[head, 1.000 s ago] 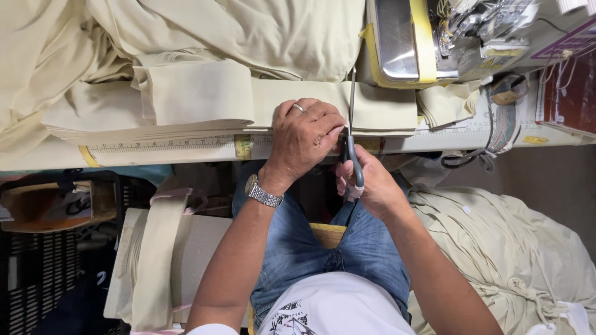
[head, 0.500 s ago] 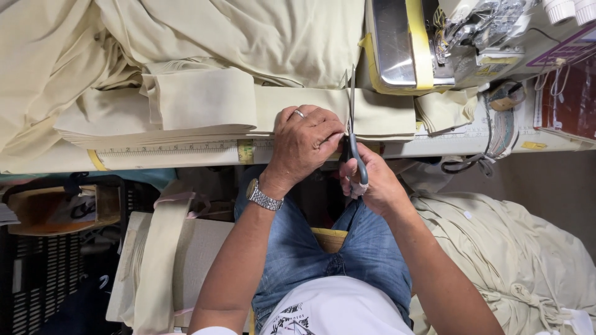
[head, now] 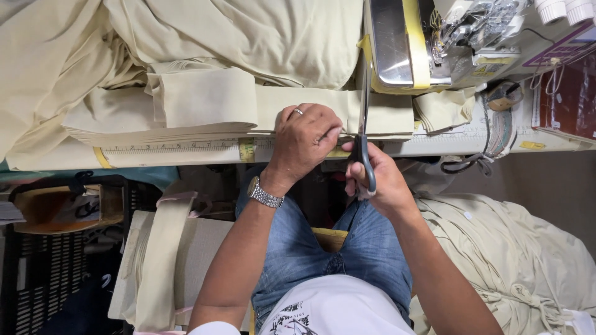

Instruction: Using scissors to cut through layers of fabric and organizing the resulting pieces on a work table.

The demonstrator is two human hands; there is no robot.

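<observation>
My left hand point(head: 307, 139), with a ring and a metal wristwatch point(head: 265, 193), presses palm-down on a stack of folded cream fabric strips point(head: 248, 111) at the table's near edge. My right hand point(head: 380, 180) grips dark-handled scissors point(head: 363, 127) whose long blades point away from me across the strip stack, just right of my left fingers. A yellow tape measure point(head: 174, 149) runs along the table edge under the stack.
A large heap of cream cloth point(head: 186, 37) fills the table's far side. A sewing machine point(head: 434, 37) stands at the upper right with cables beside it. More cream cloth point(head: 521, 248) lies at my right, a stack of strips point(head: 155, 260) at my left, beside a dark crate point(head: 37, 273).
The scissors' blades have moved further across the fabric stack, away from me. My left hand stays pressed on the strips in nearly the same place.
</observation>
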